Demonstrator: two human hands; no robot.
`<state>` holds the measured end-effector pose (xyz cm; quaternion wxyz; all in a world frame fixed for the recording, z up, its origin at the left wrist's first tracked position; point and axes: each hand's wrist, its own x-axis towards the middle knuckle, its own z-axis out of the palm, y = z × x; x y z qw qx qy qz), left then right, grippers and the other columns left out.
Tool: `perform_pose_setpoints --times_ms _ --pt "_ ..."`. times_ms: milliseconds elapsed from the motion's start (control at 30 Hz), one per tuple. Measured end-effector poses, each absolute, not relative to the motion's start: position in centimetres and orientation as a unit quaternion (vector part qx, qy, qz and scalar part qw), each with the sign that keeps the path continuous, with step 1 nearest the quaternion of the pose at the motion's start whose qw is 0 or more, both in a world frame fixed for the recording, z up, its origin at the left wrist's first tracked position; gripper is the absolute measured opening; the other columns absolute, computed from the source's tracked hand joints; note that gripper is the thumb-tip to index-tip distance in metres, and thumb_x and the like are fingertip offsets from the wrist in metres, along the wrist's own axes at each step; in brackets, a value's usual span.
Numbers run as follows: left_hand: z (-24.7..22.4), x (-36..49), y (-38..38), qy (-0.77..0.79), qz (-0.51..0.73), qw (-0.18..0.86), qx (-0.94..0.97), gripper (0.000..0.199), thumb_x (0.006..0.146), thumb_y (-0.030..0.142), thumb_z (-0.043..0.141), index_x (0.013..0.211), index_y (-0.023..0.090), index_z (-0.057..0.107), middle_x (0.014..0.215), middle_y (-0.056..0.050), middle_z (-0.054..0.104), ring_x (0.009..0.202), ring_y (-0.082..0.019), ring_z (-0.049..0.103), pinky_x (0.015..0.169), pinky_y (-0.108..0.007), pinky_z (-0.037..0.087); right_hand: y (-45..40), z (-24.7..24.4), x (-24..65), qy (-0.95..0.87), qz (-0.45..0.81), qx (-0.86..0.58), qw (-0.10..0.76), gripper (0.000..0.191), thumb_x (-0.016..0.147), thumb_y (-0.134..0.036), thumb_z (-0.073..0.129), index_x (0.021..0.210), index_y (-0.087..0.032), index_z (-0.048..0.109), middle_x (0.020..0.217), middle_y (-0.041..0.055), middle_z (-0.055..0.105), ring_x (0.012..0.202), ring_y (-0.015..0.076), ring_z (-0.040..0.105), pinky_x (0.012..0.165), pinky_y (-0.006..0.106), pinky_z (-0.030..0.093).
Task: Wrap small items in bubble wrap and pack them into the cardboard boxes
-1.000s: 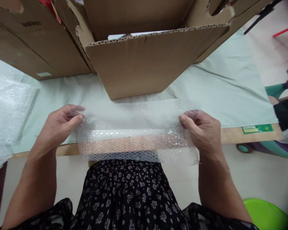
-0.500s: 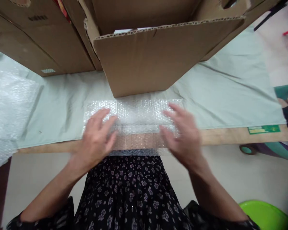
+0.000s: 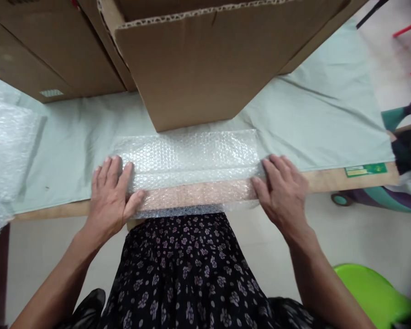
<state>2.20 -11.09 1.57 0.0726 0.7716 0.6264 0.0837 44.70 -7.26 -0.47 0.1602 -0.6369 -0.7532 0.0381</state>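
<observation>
Left hand (image 3: 111,196) and right hand (image 3: 283,189) lie spread, grasping nothing; the wrap (image 3: 192,153), overhanging the table (image 3: 325,181), could slide off if nudged.

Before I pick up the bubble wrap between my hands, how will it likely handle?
The bubble wrap is probably light for its size, since it's clear, bubbled plastic with the wooden edge showing through. It's likely floppy, being a thin sheet. It might slide easily on the cloth, given its glossy surface.
</observation>
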Motion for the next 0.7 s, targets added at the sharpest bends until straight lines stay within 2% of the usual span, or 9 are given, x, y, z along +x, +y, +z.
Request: perform_pose_setpoints --times_ms 133,267,367,467,600,700 --pt "2.9 1.7 -13.3 0.53 0.081 0.111 0.837 0.082 0.099 0.053 0.063 0.168 0.036 0.022 0.179 -0.011 0.022 0.163 -0.043 0.023 0.131 -0.065 0.025 -11.2 0.8 46.9 -0.793 0.045 -0.586 0.159 0.059 0.099 -0.038 0.064 0.155 -0.023 0.052 0.153 0.0179 0.059 0.143 0.0408 0.055 0.112 0.061 0.047" --pt "2.4 1.5 -14.1 0.475 0.047 0.096 0.873 0.086 0.096 0.049 0.068 0.168 0.031 0.024 0.174 -0.018 0.031 0.161 -0.044 0.03 0.13 -0.066 0.027 -12.4 0.7 46.2 -0.842 0.031 -0.531 0.084 0.061 0.099 -0.025 0.064 0.157 -0.026 0.049 0.163 0.0163 0.05 0.149 0.0397 0.05 0.111 0.058 0.048" --pt "1.9 1.3 -13.8 0.485 0.039 0.072 0.871 0.078 0.099 0.031 0.065 0.167 0.03 0.028 0.171 -0.019 0.039 0.158 -0.043 0.037 0.129 -0.066 0.03 -11.2 -0.1 45.6 -0.844 0.035 -0.529 0.087 0.052 0.099 -0.019 0.059 0.15 -0.027 0.058 0.164 0.0134 0.049 0.15 0.0369 0.049 0.112 0.057 0.048" --pt "2.2 0.8 -13.4 0.49 0.064 0.07 0.866 0.069 0.097 0.021 0.063 0.162 0.029 0.039 0.164 -0.017 0.049 0.154 -0.039 0.045 0.126 -0.063 0.038 -10.1 -0.3 45.9 -0.836 0.067 -0.519 0.163 0.039 0.1 -0.02 0.055 0.134 -0.028 0.071 0.156 0.0087 0.059 0.148 0.0339 0.053 0.113 0.056 0.049" --pt "3.4 0.0 -12.7 0.517 0.124 0.126 0.838 0.041 0.097 0.022 0.059 0.137 0.028 0.065 0.147 -0.013 0.067 0.141 -0.035 0.062 0.121 -0.059 0.048 -9.5 0.9 46.6 -0.807 0.204 -0.505 0.228 0.03 0.105 -0.032 0.052 0.122 -0.03 0.077 0.132 0.0042 0.076 0.135 0.0275 0.065 0.115 0.054 0.051" --pt "4.3 -0.2 -11.9 0.573 0.155 0.192 0.781 0.023 0.094 0.028 0.06 0.112 0.027 0.074 0.132 -0.009 0.076 0.128 -0.033 0.07 0.117 -0.057 0.053 -9.1 1.9 46.4 -0.742 0.281 -0.548 0.265 0.027 0.104 -0.04 0.055 0.112 -0.029 0.079 0.118 0.0027 0.08 0.118 0.025 0.074 0.108 0.049 0.056"
